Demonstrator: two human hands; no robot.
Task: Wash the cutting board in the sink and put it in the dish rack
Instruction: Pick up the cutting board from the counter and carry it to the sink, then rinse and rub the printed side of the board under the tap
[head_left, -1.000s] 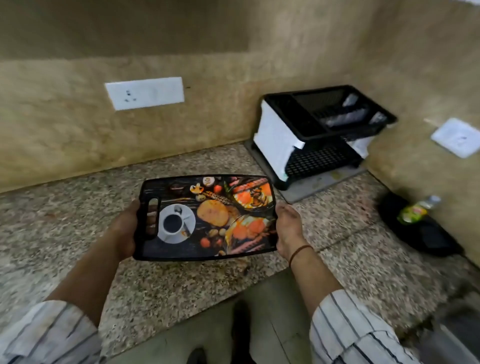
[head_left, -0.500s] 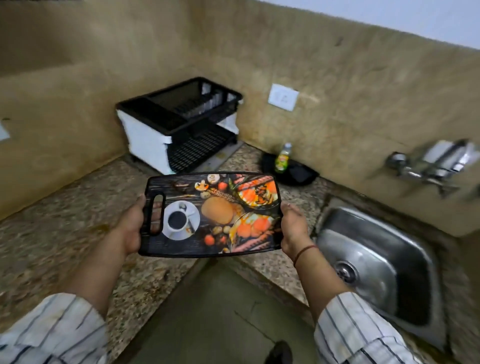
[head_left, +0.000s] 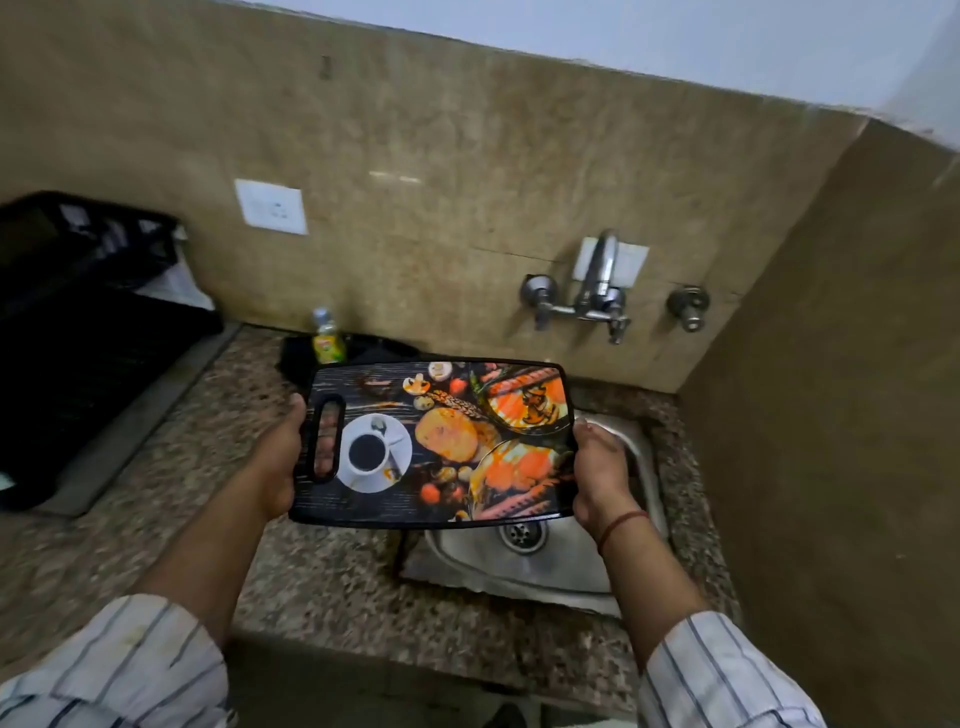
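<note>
The cutting board (head_left: 439, 441) is black with a printed picture of food and a coffee cup, and it is held flat in the air, face up. My left hand (head_left: 278, 457) grips its handle end, fingers showing through the slot. My right hand (head_left: 597, 470) grips the opposite short edge. The board hovers over the left part of the steel sink (head_left: 524, 566), whose drain shows just below the board's near edge. The wall tap (head_left: 597, 291) is above the sink, with no water running. The black dish rack (head_left: 78, 322) stands at the far left on the counter.
A small green-labelled bottle (head_left: 327, 338) stands on a dark tray (head_left: 374, 345) behind the board. A white socket (head_left: 270, 206) is on the back wall. A side wall (head_left: 831, 415) closes in right of the sink. Speckled granite counter (head_left: 197, 467) runs between rack and sink.
The view has swung right, from the rack to the sink. Both hands have carried the board from over the counter to above the sink, grip unchanged.
</note>
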